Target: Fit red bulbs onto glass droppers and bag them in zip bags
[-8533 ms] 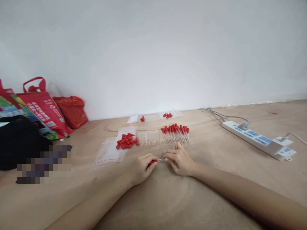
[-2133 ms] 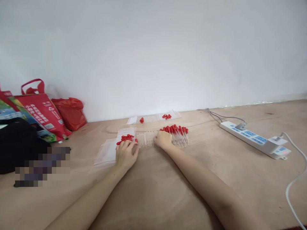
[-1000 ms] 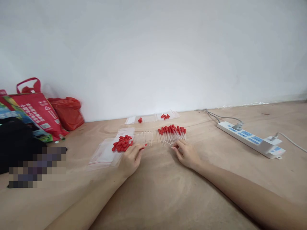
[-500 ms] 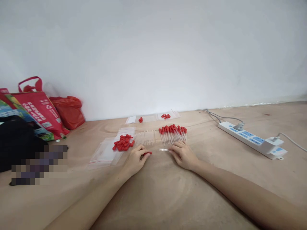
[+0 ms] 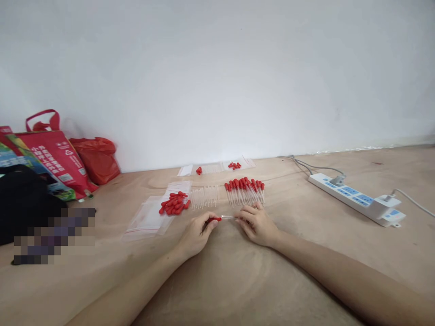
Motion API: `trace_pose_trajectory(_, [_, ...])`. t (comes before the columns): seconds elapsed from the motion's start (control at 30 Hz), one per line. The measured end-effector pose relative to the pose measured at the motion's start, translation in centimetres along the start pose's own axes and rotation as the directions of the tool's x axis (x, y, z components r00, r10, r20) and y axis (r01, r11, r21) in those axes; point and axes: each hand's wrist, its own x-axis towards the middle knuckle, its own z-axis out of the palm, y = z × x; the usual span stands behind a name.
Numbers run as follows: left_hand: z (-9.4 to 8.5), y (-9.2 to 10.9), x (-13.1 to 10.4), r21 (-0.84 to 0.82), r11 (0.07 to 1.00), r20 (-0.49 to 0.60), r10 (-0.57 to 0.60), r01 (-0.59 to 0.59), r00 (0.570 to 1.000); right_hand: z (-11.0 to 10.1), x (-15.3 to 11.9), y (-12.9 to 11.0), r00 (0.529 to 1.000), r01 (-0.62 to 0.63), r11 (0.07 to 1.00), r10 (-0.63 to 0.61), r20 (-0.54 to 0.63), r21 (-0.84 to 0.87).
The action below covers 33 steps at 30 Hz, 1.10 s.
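My left hand (image 5: 200, 230) is closed on a red rubber dropper bulb (image 5: 215, 219), whose end points right. Between finger and thumb, my right hand (image 5: 257, 225) pinches a clear dropper tube (image 5: 227, 217). The tube's left end meets the mouth of the bulb; whether it is inside, I cannot tell. Beyond my left hand, loose red bulbs (image 5: 174, 203) are heaped on clear zip bags (image 5: 146, 218). A row of bare clear tubes (image 5: 204, 196) lies right of the heap. Farther right, droppers with red bulbs fitted (image 5: 245, 190) lie side by side.
At the back, by the wall, more small red bulbs (image 5: 234, 165) lie on a clear bag. A white power strip (image 5: 356, 198) with plugs and grey cords is on the right. Red bags (image 5: 95, 158) and a black cloth (image 5: 25, 203) occupy the left side.
My hands have come together: the left moved right with the bulb and the right moved slightly left with the tube. The gap between bulb and tube has closed.
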Motion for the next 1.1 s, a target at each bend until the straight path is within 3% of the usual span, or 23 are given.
trace_pose_trajectory(0.27, [0.2,-0.4,0.0,-0.031,0.999,-0.005,0.007,-0.007,1.000,0.1,0.0,-0.1,0.999,0.032,0.999,-0.032,0.016,-0.008])
trace_pose_trajectory(0.67, [0.1,-0.4,-0.3,-0.047,0.997,0.084,0.072,-0.068,0.994,0.3,0.1,1.0,0.993,0.101,0.991,-0.107,0.059,0.091])
trace_pose_trajectory(0.83, [0.0,-0.2,-0.3,-0.051,0.994,0.128,0.103,-0.098,0.986,0.1,0.2,1.0,0.986,0.128,0.990,-0.133,0.101,0.050])
trace_pose_trajectory(1.1, [0.0,-0.1,-0.3,0.030,0.992,0.110,0.116,-0.120,0.987,-0.2,0.3,0.4,0.983,0.141,0.990,-0.139,0.116,-0.001])
